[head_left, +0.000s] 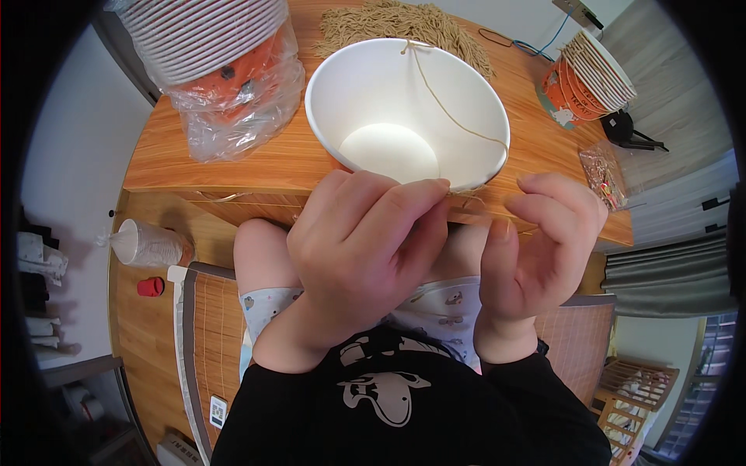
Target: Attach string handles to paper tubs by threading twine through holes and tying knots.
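Observation:
A white-lined paper bucket (350,101) rests tilted at the table's near edge, its mouth facing me. A thin tan cord (444,102) is tied at the far rim and hangs across the inside to the right rim. My left hand (365,241) is closed at the bucket's near rim, thumb and fingers pinching there; its fingertips are partly hidden. Just right of them, a short frayed cord end shows by the rim. My right hand (544,241) is held up to the right of the bucket, fingers curled, thumb apart from them, with nothing visible between.
A plastic-wrapped stack of buckets (206,39) stands at the far left of the table. Behind the bucket lies a heap of tan cords (388,27). More orange-printed buckets (579,85) with cords sit at the far right, beside a small plastic bag (604,175).

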A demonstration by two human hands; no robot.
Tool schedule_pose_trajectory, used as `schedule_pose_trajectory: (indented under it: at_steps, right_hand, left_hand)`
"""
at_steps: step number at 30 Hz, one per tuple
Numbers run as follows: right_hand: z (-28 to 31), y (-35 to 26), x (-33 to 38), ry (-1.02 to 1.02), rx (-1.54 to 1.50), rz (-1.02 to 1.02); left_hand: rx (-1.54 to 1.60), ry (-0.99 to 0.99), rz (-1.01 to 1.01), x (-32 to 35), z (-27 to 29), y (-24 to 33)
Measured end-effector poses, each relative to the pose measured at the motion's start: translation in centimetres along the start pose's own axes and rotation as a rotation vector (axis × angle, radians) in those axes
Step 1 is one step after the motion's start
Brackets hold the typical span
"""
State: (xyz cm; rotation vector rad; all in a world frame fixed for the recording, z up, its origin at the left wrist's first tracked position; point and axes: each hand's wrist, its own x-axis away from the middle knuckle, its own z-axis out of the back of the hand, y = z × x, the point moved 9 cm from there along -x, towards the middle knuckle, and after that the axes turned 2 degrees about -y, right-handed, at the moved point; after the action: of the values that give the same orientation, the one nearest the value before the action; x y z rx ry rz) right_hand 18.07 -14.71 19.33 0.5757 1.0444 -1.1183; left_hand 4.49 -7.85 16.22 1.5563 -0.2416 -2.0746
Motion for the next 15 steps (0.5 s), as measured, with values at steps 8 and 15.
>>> schedule_pose_trajectory:
  at_steps: [8,15]
  right_hand:
    - [-1.8,0.7,-0.5,-0.112,-0.154,-0.057]
    - [-1.4,1.6,-0.2,-0.073,-0.162,-0.047]
  left_hand:
    - [0.008,0.051,-0.029,0.0,0.1,-0.1]
    - [0.026,0.035,0.026,0.2,0.1,-0.6]
